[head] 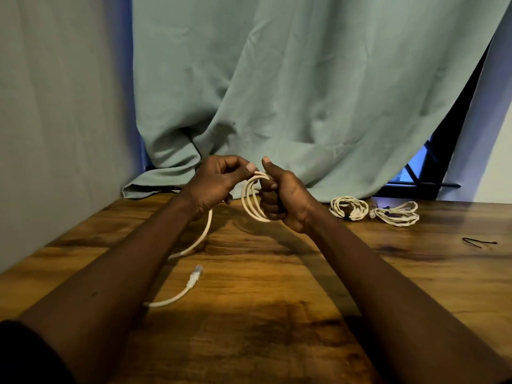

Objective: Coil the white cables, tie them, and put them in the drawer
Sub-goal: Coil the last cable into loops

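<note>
Wooden table [277,286], coiling underway: right hand [286,202] clamps the white cable [249,202] loops, left hand [214,184] pinches the strand; next likely needs the trailing plug end [194,277] wound in

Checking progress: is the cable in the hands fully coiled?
No: the right hand grips some cable loops, but the plug end lies loose on the table.
</note>
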